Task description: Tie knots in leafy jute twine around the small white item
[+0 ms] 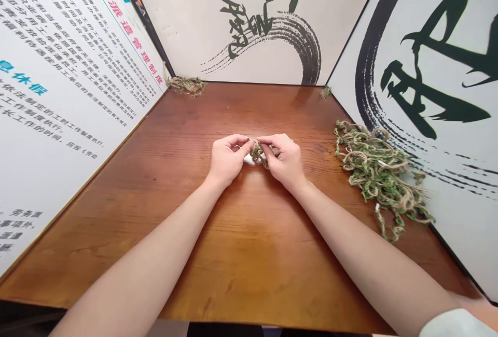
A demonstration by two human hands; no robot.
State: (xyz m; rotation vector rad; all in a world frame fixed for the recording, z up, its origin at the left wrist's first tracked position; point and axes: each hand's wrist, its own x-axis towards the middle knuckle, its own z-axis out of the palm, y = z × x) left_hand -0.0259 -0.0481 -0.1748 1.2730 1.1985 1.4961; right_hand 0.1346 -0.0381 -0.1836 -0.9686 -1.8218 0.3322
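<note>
Over the middle of the wooden table, my two hands meet at a small bunched piece of twine with green leaves. My left hand pinches its left end between thumb and forefinger. From the other side, my right hand closes on it, thumb and fingertips together, with part of the twine showing under the fingers. Some of the piece is hidden behind the fingers. A large tangled heap of similar leafy twine lies to the right of my right hand, against the right panel.
Printed white panels stand along the left, back and right edges of the table. A small pile of twine sits in the far left corner, and a little tuft in the far right one.
</note>
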